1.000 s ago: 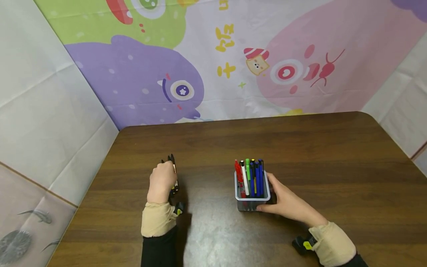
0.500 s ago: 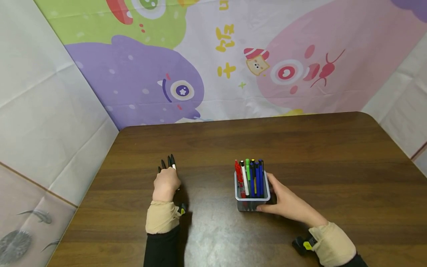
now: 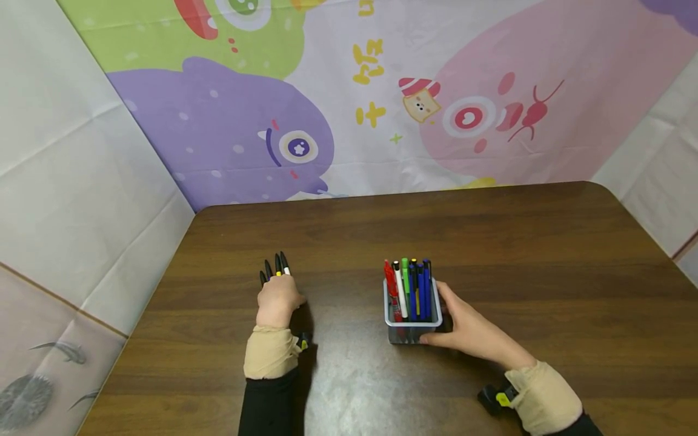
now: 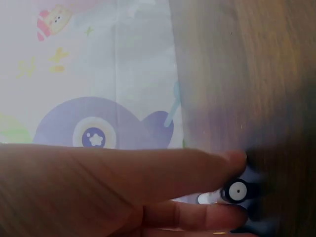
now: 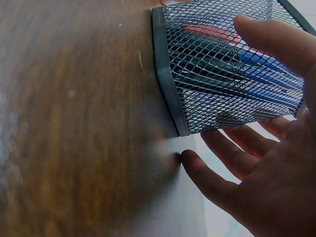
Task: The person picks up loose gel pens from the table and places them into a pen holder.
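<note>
Pinching black-ended pens (image 3: 284,263) at the worktop (image 3: 349,236), the left hand (image 3: 279,300) is well left of the mesh holder (image 3: 405,336); the pens' long axes point forward; the right hand (image 3: 468,327), nearer, clasps the holder's right side.

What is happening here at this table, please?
A person's left hand is curled over several black-ended pens, apart from the mesh pen holder. The right hand holds the side of that holder, which stands on the brown table with red, white, green and blue pens inside.
</note>
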### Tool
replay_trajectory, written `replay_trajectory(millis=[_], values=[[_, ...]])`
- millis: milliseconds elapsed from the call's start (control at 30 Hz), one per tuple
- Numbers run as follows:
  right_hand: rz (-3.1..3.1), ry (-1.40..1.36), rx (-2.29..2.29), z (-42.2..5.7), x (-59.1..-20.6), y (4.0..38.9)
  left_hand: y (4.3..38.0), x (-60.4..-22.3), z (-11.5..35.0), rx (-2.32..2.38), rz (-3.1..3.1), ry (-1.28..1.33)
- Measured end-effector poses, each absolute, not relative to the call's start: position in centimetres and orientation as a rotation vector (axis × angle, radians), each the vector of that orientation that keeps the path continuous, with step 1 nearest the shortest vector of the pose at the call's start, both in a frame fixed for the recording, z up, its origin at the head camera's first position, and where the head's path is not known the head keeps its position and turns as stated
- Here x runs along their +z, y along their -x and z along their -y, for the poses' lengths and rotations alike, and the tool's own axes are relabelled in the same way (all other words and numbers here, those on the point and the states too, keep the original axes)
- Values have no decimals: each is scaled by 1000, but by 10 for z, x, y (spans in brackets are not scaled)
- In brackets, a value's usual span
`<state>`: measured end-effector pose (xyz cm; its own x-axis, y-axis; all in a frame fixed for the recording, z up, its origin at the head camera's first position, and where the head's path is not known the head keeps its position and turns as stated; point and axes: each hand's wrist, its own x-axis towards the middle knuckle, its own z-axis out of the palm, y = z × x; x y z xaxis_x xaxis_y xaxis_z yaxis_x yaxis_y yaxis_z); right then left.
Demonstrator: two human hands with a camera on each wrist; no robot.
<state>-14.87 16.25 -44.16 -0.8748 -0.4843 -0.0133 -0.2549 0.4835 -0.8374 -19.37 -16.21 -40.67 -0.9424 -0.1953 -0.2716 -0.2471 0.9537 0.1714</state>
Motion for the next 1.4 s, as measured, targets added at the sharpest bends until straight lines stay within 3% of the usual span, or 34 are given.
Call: replay_trajectory(millis=[433, 967, 1400], values=[[-2438, 609, -1378, -163, -442, 149, 190, -392, 164, 414, -2981, 402], [-2440, 622, -1377, -162, -442, 149, 182, -365, 156, 756, -3447, 671], [-2472, 614, -1342, -162, -441, 148, 168, -342, 140, 1143, -3585, 481]])
